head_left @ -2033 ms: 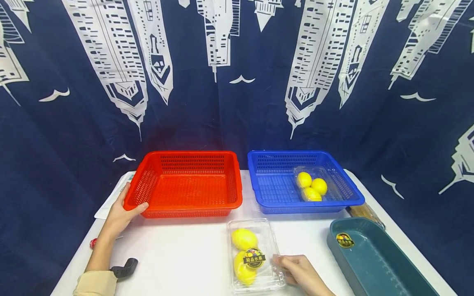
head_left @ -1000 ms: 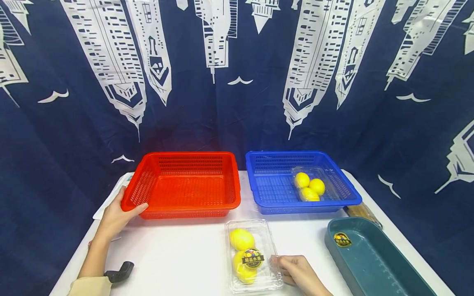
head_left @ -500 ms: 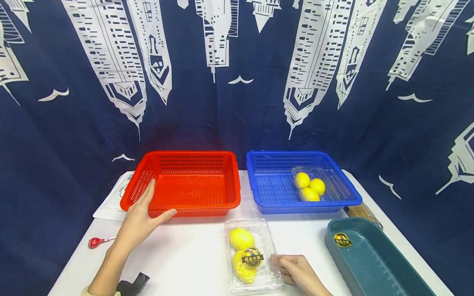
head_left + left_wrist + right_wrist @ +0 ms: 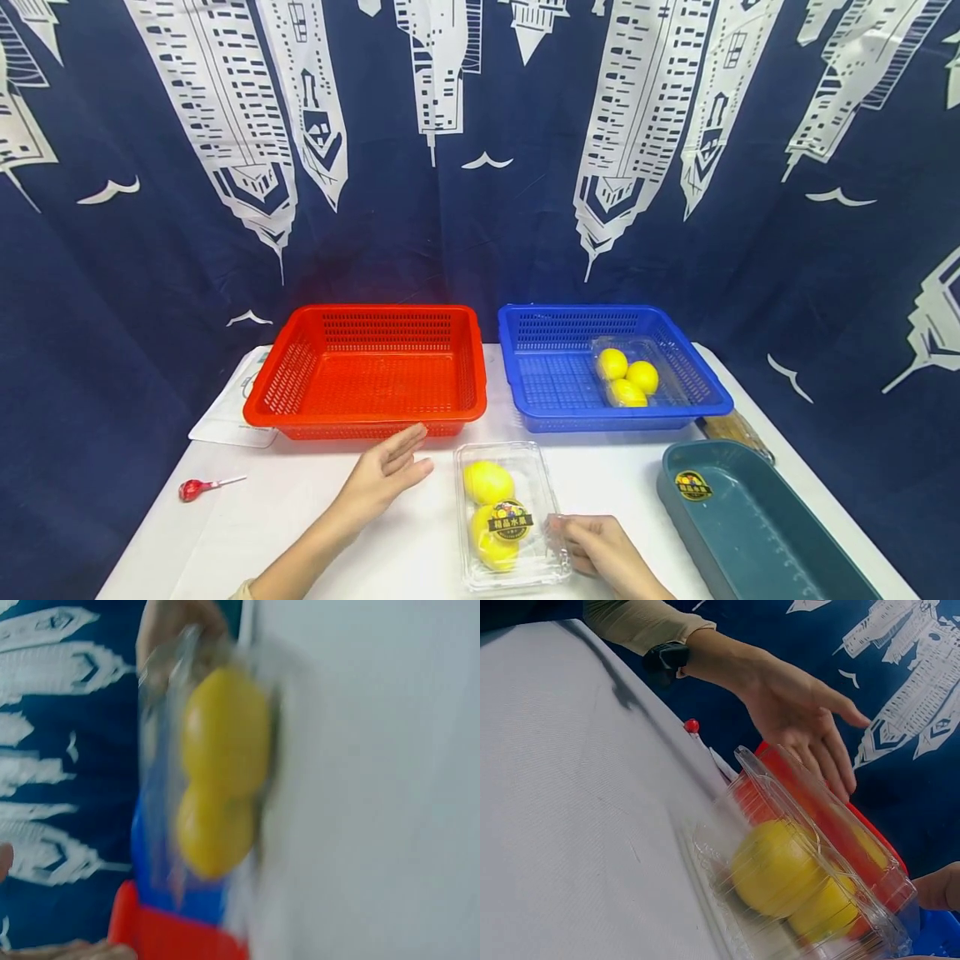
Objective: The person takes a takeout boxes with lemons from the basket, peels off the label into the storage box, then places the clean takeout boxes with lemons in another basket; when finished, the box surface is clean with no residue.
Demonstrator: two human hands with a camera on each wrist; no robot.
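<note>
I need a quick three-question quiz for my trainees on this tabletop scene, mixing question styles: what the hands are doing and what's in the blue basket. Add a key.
1. Short answer: What does the right hand hold?

2. Multiple choice: How many yellow fruits show in the blue basket?
A) two
B) three
C) five

3. True or false: The left hand grips the lollipop.

Key
1. The clear box, by its edge.
2. B
3. False; its fingers are extended and it holds nothing.
</note>
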